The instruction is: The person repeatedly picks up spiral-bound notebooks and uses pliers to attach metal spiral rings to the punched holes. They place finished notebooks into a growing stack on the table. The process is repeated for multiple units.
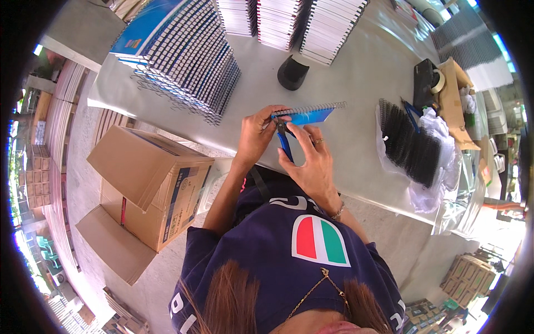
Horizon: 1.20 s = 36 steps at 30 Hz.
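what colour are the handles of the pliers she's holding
Blue, on the pliers in the right hand; head view.

Plier jaws (280, 127) behind left hand (257, 133)

**Boxes and labels around the table**

An open brown carton (150, 189) stands on the floor at the left, with a blue and white label (179, 196) on its side. More brown cartons (466, 276) are stacked at the lower right. A cardboard tray (453, 103) lies on the table's right end.
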### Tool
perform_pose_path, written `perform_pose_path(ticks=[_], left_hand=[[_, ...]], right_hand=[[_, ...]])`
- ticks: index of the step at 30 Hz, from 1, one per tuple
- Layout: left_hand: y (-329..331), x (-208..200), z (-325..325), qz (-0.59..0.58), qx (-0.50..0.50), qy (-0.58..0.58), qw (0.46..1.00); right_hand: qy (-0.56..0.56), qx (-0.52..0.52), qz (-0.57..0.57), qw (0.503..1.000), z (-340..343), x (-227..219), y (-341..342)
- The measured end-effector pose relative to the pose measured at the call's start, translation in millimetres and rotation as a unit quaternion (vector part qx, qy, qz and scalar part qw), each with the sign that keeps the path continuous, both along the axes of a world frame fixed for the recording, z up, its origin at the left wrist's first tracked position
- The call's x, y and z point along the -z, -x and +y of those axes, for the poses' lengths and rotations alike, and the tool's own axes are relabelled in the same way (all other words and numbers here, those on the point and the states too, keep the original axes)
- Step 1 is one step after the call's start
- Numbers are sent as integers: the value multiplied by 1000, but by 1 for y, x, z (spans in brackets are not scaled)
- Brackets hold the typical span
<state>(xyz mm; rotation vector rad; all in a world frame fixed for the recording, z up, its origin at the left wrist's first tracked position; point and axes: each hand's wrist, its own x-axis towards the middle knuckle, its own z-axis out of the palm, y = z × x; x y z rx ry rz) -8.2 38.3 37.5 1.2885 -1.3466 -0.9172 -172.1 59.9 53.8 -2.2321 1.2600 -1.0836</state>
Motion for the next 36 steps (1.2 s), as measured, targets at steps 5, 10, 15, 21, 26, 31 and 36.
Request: perform_pose_path(ticks=[5,10,15,21,26,31,36], left_hand=[[8,2,5,-53,-46,31,997],[19,4,15,-92,-98,65,989],[6,-38,29,-134,-127,2,983],[-33,-149,62,-152,-138,45,978],[-97,-268,51,-281,-188,233,912],[-170,-354,-8,-415,-67,172,891],[-167,-302,-88,-475,30,142,868]], right_hand=[[-221,-58,-125,966,3,-5,2],[-640,-240,-453,572,-20,-22,26],[-387,-207,-150,886,-35,-25,58],[-25,60,113,991,-96,24,111],[17,112,172,979,-100,49,118],[-3,78,154,985,-95,49,103],[-11,93,168,981,-94,39,120]])
